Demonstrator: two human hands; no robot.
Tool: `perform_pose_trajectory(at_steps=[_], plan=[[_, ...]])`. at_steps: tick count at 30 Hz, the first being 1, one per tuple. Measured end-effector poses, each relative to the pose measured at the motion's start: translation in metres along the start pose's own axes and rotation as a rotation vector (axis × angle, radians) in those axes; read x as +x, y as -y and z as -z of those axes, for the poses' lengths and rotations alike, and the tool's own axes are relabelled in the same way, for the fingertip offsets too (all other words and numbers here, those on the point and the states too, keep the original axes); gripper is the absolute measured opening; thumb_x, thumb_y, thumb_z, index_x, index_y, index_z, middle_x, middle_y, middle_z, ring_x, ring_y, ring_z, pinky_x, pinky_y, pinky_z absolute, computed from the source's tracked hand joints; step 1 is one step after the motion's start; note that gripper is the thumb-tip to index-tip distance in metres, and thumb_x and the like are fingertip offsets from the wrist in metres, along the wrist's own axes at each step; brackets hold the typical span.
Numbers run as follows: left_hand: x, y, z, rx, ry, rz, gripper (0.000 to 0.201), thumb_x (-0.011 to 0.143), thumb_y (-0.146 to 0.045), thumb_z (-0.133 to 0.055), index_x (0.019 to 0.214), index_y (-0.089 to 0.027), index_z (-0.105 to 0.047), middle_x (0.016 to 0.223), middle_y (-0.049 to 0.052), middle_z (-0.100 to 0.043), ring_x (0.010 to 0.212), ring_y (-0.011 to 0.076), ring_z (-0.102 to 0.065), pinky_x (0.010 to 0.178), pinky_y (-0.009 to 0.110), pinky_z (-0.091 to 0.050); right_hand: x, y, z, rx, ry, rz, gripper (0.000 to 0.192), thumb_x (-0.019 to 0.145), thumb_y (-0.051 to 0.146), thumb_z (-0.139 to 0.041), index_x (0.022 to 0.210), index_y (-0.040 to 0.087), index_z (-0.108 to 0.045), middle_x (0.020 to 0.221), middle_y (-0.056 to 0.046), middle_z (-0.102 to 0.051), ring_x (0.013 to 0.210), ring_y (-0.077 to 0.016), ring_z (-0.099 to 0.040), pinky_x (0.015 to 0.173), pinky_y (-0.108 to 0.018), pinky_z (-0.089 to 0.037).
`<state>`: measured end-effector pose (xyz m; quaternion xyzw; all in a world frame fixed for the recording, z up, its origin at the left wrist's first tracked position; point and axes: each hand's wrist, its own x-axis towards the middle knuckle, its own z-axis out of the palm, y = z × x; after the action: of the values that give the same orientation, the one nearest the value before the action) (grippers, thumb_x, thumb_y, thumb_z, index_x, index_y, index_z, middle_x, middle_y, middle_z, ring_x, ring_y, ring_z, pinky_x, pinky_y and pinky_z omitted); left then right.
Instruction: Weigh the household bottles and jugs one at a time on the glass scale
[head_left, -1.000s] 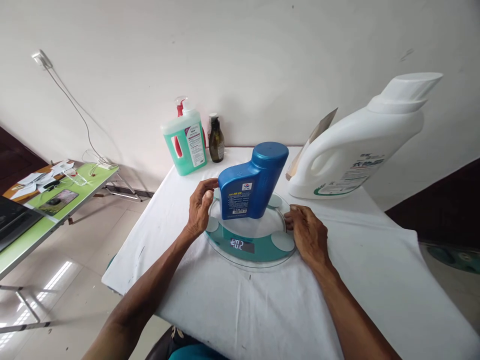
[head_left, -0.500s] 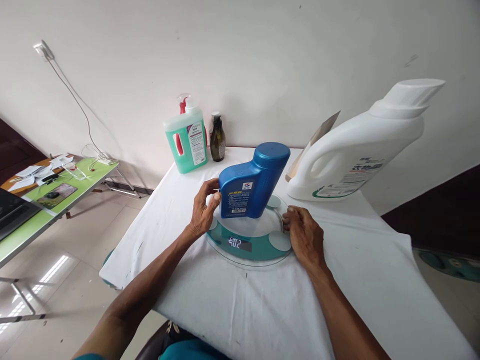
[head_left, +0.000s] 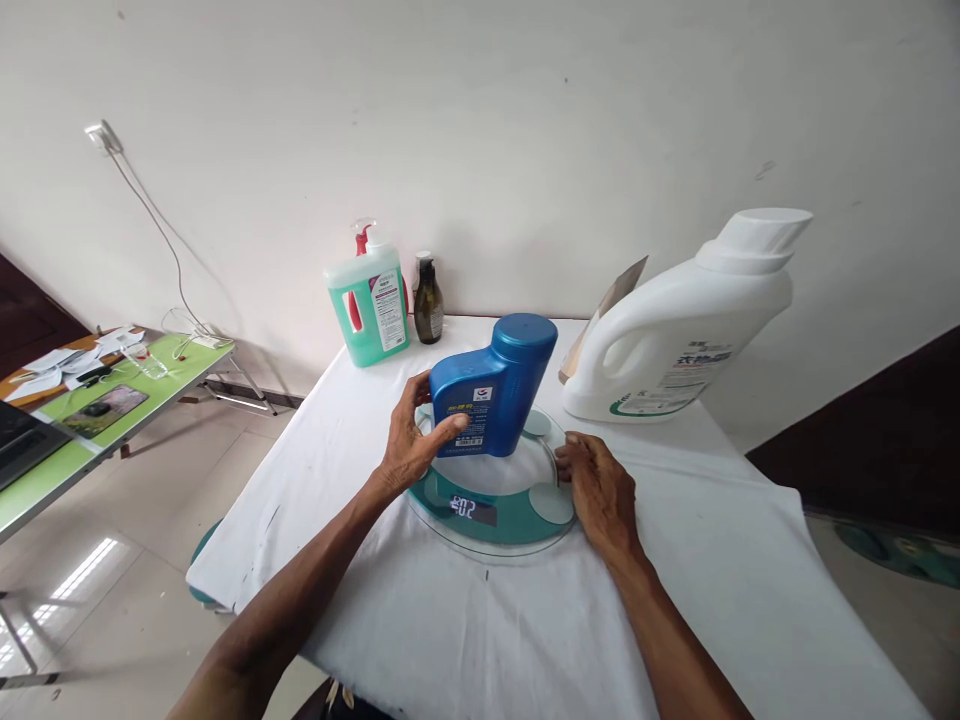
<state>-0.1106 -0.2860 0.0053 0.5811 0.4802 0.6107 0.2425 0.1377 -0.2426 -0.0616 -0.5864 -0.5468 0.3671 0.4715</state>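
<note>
Blue bottle (head_left: 491, 390): opaque plastic, wide blue cap, printed label on the near face; stands upright on the scale, at the middle of the table.
Left hand (head_left: 413, 440): fingers wrapped round the bottle's left edge, thumb pressed across the lower label; closed on the bottle.
Right hand (head_left: 596, 490): palm down on the cloth at the scale's right edge, fingers loosely curled, tips touching the glass rim; grasps nothing.
Scale (head_left: 491, 500): round clear glass plate with a teal band and pale round pads; lit display on the near side, digits too small to read with certainty.
Table (head_left: 465, 620): covered by a white cloth, creased, a few dark marks.
White jug (head_left: 675, 335): large detergent jug with handle and white cap, right of the scale, well behind the right hand.
Card (head_left: 609, 305): brown, leaning just left of the white jug.
Green pump bottle (head_left: 369, 305): at the table's far edge against the wall, red pump behind it.
Dark glass bottle (head_left: 428, 305): small, just right of the green pump bottle.
Green side table (head_left: 112, 400): far left, holding papers and cables.
</note>
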Motion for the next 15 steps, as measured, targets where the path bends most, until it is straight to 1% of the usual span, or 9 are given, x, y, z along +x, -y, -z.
perform_pose_trajectory(at_steps=[2,4,6,9,12,15], plan=[[0.003,-0.002,-0.007,0.011,-0.02,0.027,0.076,0.078,-0.064,-0.091,0.137,-0.024,-0.064,0.133,0.013,-0.074,0.121,0.0336,-0.069,0.107,0.047,-0.055,-0.001,0.001,0.001,0.005,-0.008,-0.009,0.06,0.087,0.08,-0.053,0.1,0.024,-0.068,0.088,-0.009,-0.078,0.071,-0.0261,-0.071,0.073,-0.04,-0.059],[0.007,-0.002,-0.015,-0.011,-0.044,0.081,0.079,0.071,-0.057,-0.098,0.135,-0.024,-0.065,0.129,0.011,-0.075,0.117,0.0319,-0.071,0.102,0.045,-0.058,-0.001,0.001,0.001,0.0,-0.006,-0.023,0.058,0.086,0.078,-0.054,0.1,0.024,-0.068,0.089,-0.01,-0.079,0.071,-0.0264,-0.071,0.073,-0.04,-0.059],[0.01,-0.001,-0.022,-0.089,-0.052,0.166,0.079,0.065,-0.053,-0.102,0.129,-0.022,-0.068,0.12,0.01,-0.078,0.109,0.0304,-0.074,0.095,0.044,-0.062,-0.001,0.001,0.002,-0.008,0.001,-0.039,0.057,0.085,0.077,-0.054,0.101,0.024,-0.068,0.09,-0.011,-0.079,0.072,-0.0277,-0.072,0.075,-0.041,-0.06],[0.014,0.001,-0.028,-0.221,-0.042,0.279,0.073,0.057,-0.05,-0.105,0.115,-0.019,-0.074,0.105,0.008,-0.08,0.098,0.0295,-0.077,0.089,0.044,-0.064,0.0,0.0,0.004,-0.031,0.0,-0.062,0.054,0.083,0.074,-0.054,0.101,0.025,-0.068,0.089,-0.012,-0.08,0.075,-0.031,-0.073,0.077,-0.044,-0.06],[0.015,0.002,-0.031,-0.282,-0.072,0.302,0.068,0.052,-0.045,-0.108,0.106,-0.019,-0.077,0.099,0.007,-0.081,0.095,0.0296,-0.078,0.089,0.045,-0.064,0.003,-0.001,0.006,-0.074,0.006,-0.074,0.049,0.084,0.071,-0.053,0.1,0.027,-0.068,0.088,-0.012,-0.081,0.077,-0.0338,-0.074,0.08,-0.047,-0.06],[0.017,0.004,-0.033,-0.356,-0.107,0.322,0.066,0.05,-0.043,-0.109,0.104,-0.02,-0.079,0.099,0.008,-0.082,0.093,0.0293,-0.078,0.089,0.046,-0.065,0.006,-0.002,0.008,-0.128,0.013,-0.106,0.047,0.085,0.071,-0.05,0.097,0.029,-0.068,0.089,-0.013,-0.081,0.08,-0.0362,-0.075,0.081,-0.049,-0.06]])
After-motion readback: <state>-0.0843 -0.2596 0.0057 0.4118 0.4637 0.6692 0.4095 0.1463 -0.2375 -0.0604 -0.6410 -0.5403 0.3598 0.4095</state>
